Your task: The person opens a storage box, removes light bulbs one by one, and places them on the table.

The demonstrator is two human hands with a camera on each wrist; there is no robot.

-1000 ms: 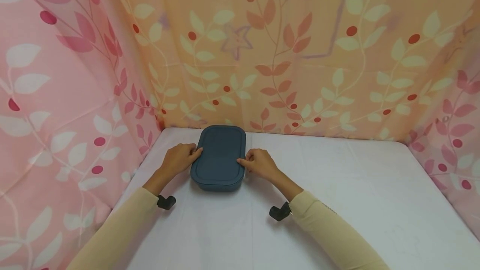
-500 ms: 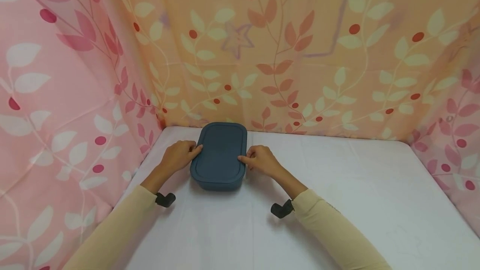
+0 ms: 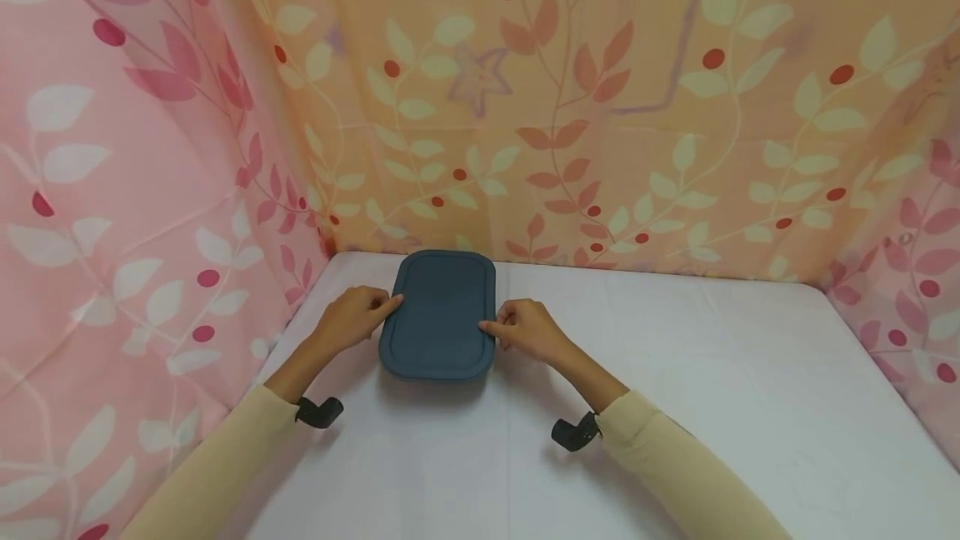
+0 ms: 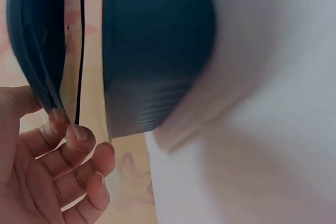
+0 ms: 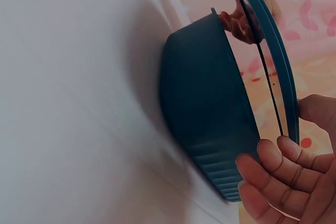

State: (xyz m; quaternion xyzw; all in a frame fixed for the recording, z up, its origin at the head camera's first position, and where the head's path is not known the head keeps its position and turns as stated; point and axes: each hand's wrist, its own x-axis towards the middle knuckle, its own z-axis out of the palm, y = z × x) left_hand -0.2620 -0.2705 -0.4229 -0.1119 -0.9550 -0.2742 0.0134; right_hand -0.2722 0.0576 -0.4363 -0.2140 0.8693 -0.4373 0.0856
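A dark blue lidded food container stands near the back of the white table, its lid (image 3: 438, 319) raised off the box. Both wrist views show a gap between the lid and the box (image 4: 157, 51), which remains on the table. My left hand (image 3: 352, 319) pinches the lid's left edge, thumb on top and fingers underneath. On the opposite edge my right hand (image 3: 528, 330) pinches it the same way. In the right wrist view, fingertips of the right hand (image 5: 294, 177) lie right beside the box's rim. A thin dark line (image 4: 82, 51) runs through the gap below the lid.
White cloth covers the table (image 3: 675, 390). A flowered orange curtain (image 3: 570, 107) hangs along the back edge, and a pink one (image 3: 150, 232) closes the left side. Dark wrist cameras (image 3: 321, 413) stick out below both sleeves.
The lid has come up off the box, held by both hands; earlier it sat on the rim with the box's front wall showing below it. In the head view it now hides that wall.
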